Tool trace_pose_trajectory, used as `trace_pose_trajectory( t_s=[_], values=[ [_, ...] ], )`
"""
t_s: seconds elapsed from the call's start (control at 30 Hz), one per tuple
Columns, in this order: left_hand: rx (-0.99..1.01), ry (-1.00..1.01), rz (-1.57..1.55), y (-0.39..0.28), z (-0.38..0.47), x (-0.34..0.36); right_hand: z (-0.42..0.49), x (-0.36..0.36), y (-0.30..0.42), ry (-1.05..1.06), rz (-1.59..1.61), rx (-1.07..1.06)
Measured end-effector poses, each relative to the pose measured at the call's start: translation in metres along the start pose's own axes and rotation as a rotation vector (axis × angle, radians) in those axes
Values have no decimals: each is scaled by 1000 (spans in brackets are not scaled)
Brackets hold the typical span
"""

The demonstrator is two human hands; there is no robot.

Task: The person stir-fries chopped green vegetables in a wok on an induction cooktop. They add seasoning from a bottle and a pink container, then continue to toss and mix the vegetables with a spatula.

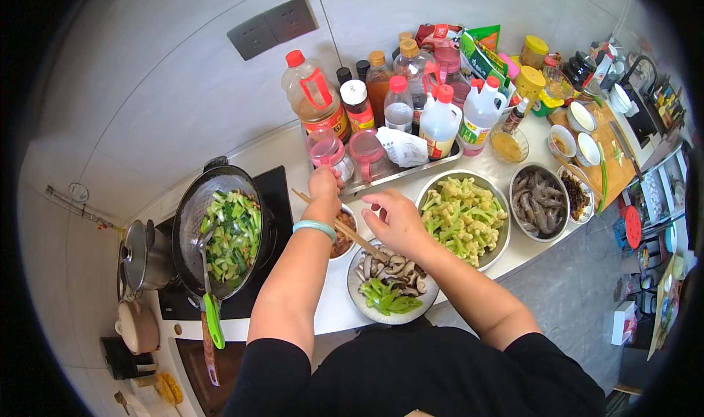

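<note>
My left hand [325,188], with a pale green bangle at the wrist, is closed at the pink handle of a clear seasoning jar [338,163] on the metal tray's front edge. My right hand [397,221] hovers over a plate [358,305], its fingers apart and nothing in them. Sliced mushrooms [413,268] and cut green peppers [388,297] share that plate. Wooden chopsticks [357,236] reach from the plate across a bowl of meat pieces [345,224], which my left forearm partly covers. On the left, a wok [184,224] contains chopped leafy greens [234,232] and a green-handled spatula [213,321].
Bottles and jars crowd the metal tray [379,181] by the wall. Right of my right hand stand a bowl of cauliflower [467,219] and a bowl of shrimp [540,199]. A knife [621,139] lies on the cutting board [616,166]. The wok's wooden handle [209,351] juts past the counter edge.
</note>
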State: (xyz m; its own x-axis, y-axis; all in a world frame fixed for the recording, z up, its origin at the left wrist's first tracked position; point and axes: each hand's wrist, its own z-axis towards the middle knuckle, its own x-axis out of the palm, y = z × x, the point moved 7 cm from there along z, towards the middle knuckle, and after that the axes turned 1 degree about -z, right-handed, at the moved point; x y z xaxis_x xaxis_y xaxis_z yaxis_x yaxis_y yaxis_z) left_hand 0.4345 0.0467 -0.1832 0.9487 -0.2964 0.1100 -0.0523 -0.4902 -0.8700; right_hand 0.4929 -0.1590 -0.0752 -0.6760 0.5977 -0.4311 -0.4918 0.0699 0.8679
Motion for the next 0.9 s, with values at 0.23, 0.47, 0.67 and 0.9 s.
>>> trace_pose_trajectory(
  t_s=[0.23, 0.47, 0.67, 0.9],
  values=[
    [711, 48, 1628, -6, 4, 21, 3, -2, -2, -36, 39, -53],
    [132, 223, -72, -50, -126, -31, 8, 13, 51, -34, 213, -115],
    [809, 204, 527, -139, -328, -180, -20, 84, 133, 281, 167, -281],
    [445, -388, 876, -96, -316, -420, -99, 238, 208, 666, -206, -874]
  ],
)
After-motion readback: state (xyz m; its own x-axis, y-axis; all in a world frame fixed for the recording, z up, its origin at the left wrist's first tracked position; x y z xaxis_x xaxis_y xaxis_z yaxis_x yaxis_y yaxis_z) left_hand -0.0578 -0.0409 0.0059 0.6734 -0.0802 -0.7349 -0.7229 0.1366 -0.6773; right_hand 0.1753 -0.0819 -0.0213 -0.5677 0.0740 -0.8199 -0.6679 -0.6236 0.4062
